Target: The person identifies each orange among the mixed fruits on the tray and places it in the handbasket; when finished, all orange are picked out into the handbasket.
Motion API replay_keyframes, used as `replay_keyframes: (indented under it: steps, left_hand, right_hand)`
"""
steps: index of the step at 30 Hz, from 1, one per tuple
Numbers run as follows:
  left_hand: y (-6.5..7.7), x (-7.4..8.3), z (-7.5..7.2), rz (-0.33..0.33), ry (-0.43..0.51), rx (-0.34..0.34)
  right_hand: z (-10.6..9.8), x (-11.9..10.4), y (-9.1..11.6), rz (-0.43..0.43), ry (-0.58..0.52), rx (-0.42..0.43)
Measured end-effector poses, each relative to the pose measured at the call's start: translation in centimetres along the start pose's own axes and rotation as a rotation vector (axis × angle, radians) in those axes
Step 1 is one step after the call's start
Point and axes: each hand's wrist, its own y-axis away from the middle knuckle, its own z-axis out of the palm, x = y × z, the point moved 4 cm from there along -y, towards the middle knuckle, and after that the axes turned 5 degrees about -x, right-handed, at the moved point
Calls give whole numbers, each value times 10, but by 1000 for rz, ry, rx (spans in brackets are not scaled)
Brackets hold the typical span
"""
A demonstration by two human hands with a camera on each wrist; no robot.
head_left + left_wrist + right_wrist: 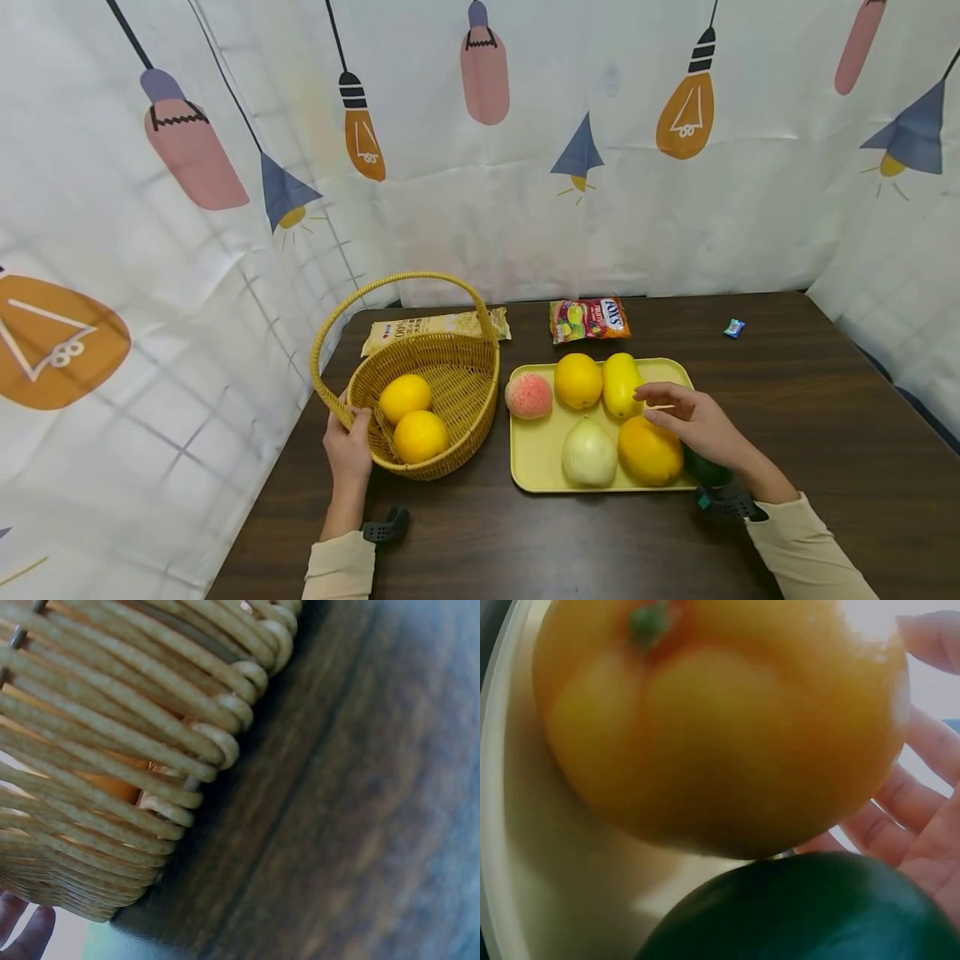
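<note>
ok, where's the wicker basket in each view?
Head: wicker basket, left of centre.
Left wrist: left part, woven wall up close.
Right wrist: not in it.
Landmark shared by head and left wrist: left hand, at the basket's left side in head, lower-left corner in left wrist.

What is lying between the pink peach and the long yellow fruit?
A round yellow fruit lies between the pink peach and the long yellow fruit, in the head view.

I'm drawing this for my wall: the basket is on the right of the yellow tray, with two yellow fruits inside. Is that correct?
Not quite: the basket is on the left of the yellow tray, as the head view shows. The two yellow fruits inside are correct.
</note>
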Motion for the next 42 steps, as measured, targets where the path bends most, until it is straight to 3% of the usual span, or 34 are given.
replay_keyframes:
  steps: [13, 19, 24, 33, 37, 42]
  left_hand:
    - [0, 0, 0, -26, -2, -6]
    - [-1, -1, -1, -12, -8, 8]
    - [-1, -1, -2, -39, -16, -2]
    - [5, 26, -1, -34, -27, -22]
    - [2, 18, -1, -51, -24, -26]
    - [-2, 1, -1, -28, -26, -1]
  right_hand:
    - [14, -4, -2, 7, 207, -117]
    - [11, -4, 1, 21, 195, -213]
    - [7, 1, 6, 20, 157, -314]
    - [5, 0, 10, 15, 142, -382]
    - [4, -4, 11, 30, 161, -390]
    - [4, -9, 12, 48, 187, -396]
